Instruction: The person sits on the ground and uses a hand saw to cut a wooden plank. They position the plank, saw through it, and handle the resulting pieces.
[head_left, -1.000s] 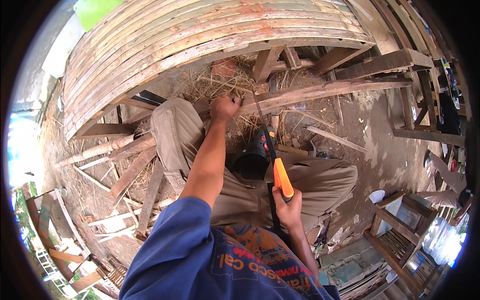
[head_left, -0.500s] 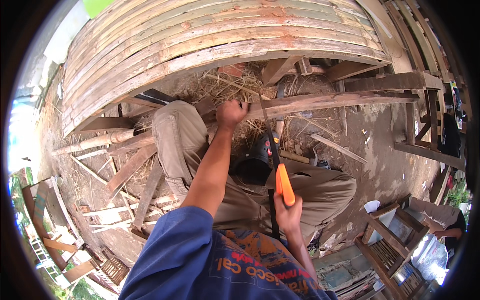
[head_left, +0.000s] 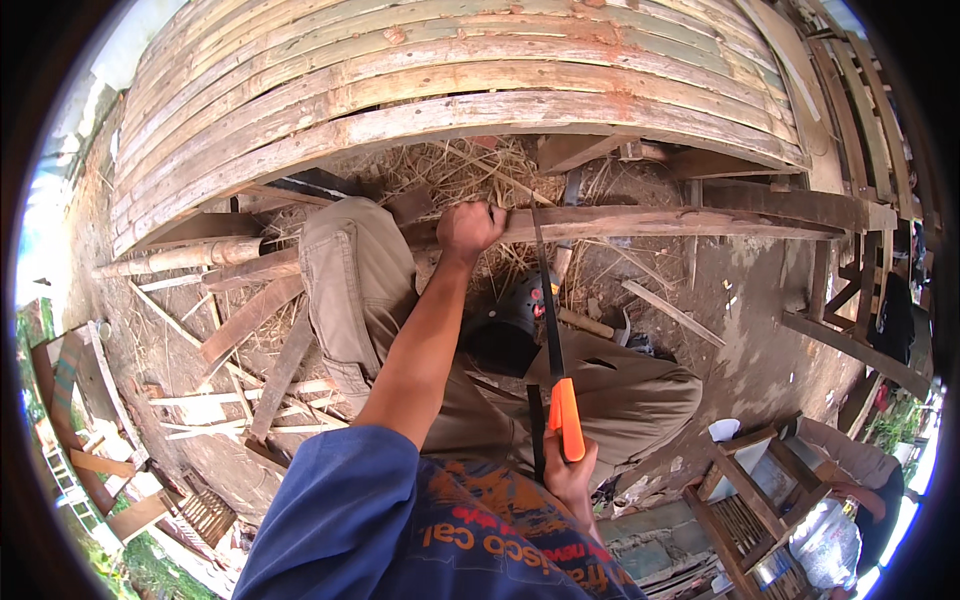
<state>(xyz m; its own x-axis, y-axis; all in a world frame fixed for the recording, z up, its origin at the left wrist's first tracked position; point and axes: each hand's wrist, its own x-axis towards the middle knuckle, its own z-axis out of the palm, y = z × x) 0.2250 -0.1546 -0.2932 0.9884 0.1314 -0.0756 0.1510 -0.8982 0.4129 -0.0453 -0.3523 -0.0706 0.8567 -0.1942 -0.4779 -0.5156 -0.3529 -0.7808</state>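
Note:
A long wooden beam (head_left: 670,221) lies crosswise in front of me, its right end by a wooden frame. My left hand (head_left: 470,230) is closed over the beam, left of the saw. In my right hand (head_left: 572,465) is the orange handle of a hand saw (head_left: 547,310). Its dark, narrow blade runs away from me and crosses the beam just right of my left hand. My left knee, in tan trousers (head_left: 350,270), is against the beam's left part. Whether the blade has cut into the wood I cannot tell.
A slatted bamboo platform (head_left: 430,110) spans the far side above the beam. Wood offcuts (head_left: 250,330) and straw litter the ground at left. A dark clog (head_left: 508,325) is below the beam. At lower right, another person (head_left: 860,490) is beside a wooden frame (head_left: 755,490).
My right hand has drawn the saw back toward me, so less of the blade reaches past the beam. My left hand keeps its hold. The view has shifted slightly.

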